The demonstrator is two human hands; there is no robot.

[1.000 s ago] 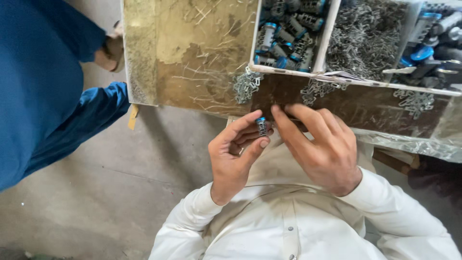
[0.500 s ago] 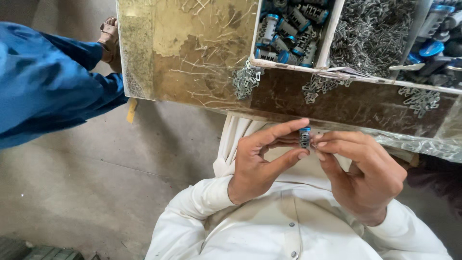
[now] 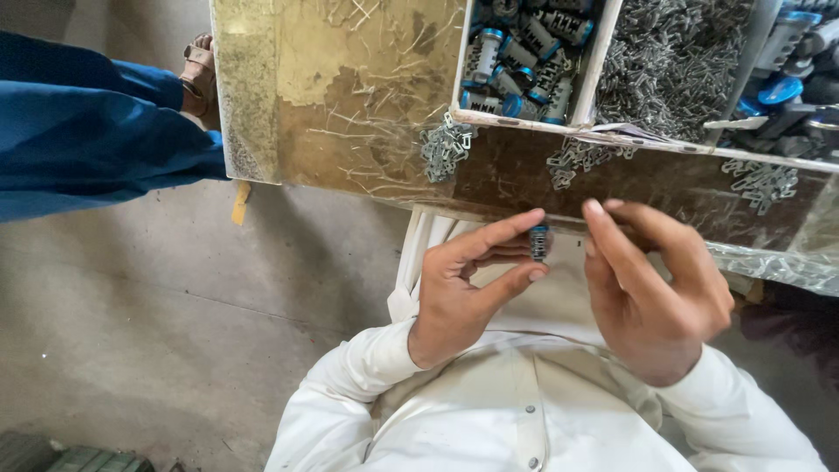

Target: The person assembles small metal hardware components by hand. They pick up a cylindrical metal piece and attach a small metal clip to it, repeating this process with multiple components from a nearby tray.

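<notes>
Tray, blue-capped cylinders, metal clips

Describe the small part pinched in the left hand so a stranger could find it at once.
Start at the long worn wooden tray across the top of the view. Just below its near edge, the left hand pinches a small cylinder between forefinger and thumb, the right hand close beside it. Dark-bodied with a blue cap, it matches the cylinders in the bin above, yet alone is held in the air.
</notes>
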